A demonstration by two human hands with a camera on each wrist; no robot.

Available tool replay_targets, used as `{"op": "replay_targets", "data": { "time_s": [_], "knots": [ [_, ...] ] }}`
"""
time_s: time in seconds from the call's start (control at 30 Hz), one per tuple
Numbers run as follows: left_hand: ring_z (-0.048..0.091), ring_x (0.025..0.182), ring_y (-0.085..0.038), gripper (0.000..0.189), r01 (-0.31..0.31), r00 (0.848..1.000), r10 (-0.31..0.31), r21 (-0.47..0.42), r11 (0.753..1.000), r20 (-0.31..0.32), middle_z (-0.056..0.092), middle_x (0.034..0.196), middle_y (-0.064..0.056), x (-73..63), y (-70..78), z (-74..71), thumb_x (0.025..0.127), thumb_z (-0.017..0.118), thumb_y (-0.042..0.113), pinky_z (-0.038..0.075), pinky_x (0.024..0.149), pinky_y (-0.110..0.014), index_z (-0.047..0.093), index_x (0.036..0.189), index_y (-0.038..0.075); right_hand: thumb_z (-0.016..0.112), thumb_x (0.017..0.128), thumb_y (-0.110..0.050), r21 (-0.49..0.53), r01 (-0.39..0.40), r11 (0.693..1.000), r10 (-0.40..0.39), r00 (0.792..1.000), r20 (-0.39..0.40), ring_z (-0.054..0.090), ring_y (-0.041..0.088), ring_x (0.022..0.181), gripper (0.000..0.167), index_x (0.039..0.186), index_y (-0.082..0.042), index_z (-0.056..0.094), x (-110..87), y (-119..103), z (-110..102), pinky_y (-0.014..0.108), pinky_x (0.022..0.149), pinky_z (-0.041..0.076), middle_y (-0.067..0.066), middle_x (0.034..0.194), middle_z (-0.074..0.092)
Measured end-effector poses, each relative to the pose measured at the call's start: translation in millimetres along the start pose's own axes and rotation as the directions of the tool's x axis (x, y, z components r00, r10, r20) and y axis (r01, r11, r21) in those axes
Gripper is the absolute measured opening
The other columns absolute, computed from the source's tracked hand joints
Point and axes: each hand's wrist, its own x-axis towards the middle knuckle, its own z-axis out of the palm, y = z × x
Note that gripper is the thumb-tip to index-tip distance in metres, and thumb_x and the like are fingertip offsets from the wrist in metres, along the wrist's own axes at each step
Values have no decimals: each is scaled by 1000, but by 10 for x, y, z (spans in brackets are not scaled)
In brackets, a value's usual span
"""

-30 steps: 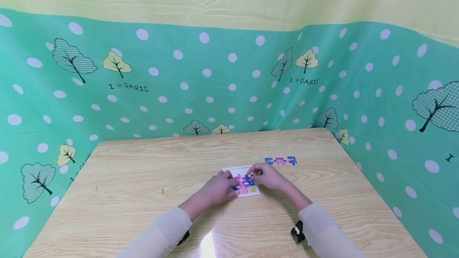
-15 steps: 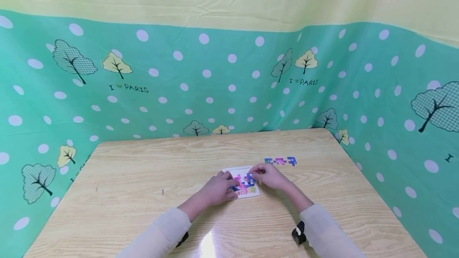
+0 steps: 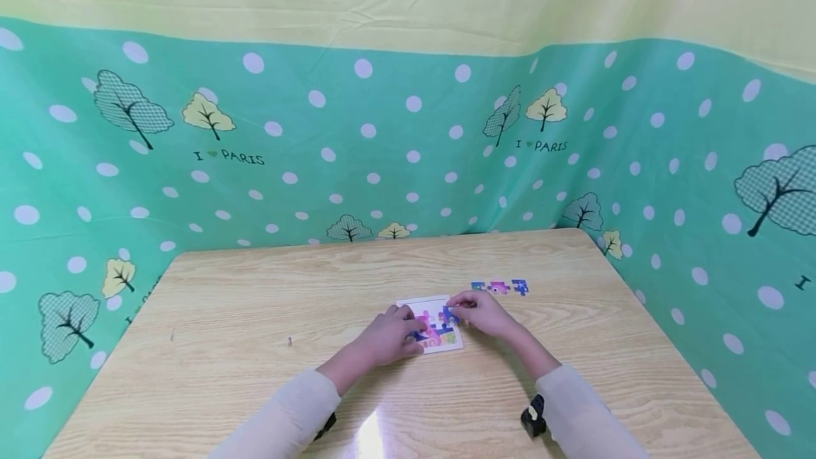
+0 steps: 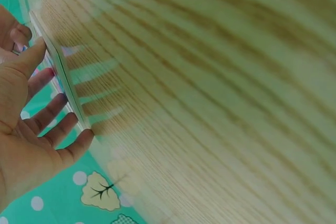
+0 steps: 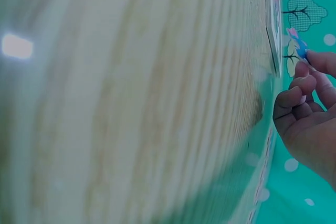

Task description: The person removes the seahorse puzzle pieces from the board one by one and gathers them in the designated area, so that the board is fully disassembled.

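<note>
A small jigsaw puzzle board (image 3: 443, 350) with a white frame lies on the table, partly filled with pink and blue pieces. My left hand (image 3: 384, 337) rests along its left side, the thumb near the lower edge and the other fingers spread over the picture. In the left wrist view those fingers press lightly on the board (image 4: 59, 61). My right hand (image 3: 483, 314) pinches a blue puzzle piece (image 3: 449, 314) between thumb and forefinger over the board's right part. From the right wrist, this piece (image 5: 298, 43) looks tilted and raised above the board; it has a pink tab.
Behind the board, three loose puzzle pieces lie in a row: a green-blue one (image 3: 477, 286), a pink one with an eye (image 3: 499, 287) and a blue one (image 3: 520, 287). A tiny dark bit (image 3: 290, 341) lies on the wooden table (image 3: 242, 303). A green dotted curtain (image 3: 287, 140) hangs behind.
My right hand has drawn the blue piece slightly right and away from the picture, baring more of the board beneath. The left hand has stayed in place.
</note>
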Motion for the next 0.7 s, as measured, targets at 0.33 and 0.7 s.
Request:
{"op": "replay_targets", "data": {
  "time_s": [0.33,0.7],
  "knots": [
    [48,97,-17,39,-8,1000,8,-5,1000,-10,57,110,-2,-20,15,-19,86,64,40,46,77,-33,63,120,21,60,89,-13,-8,6,1000,-6,1000,-24,51,18,64,17,104,-10,69,-9,24,-51,25,56,46,5,86,59],
    [49,99,-17,40,11,1000,-11,-2,1000,-2,56,112,-2,-18,19,-15,86,64,40,47,80,-35,63,121,22,59,91,-13,-24,-11,1000,10,999,-41,50,17,65,15,102,-9,69,-20,87,-125,25,56,44,5,84,58]
  ]
}}
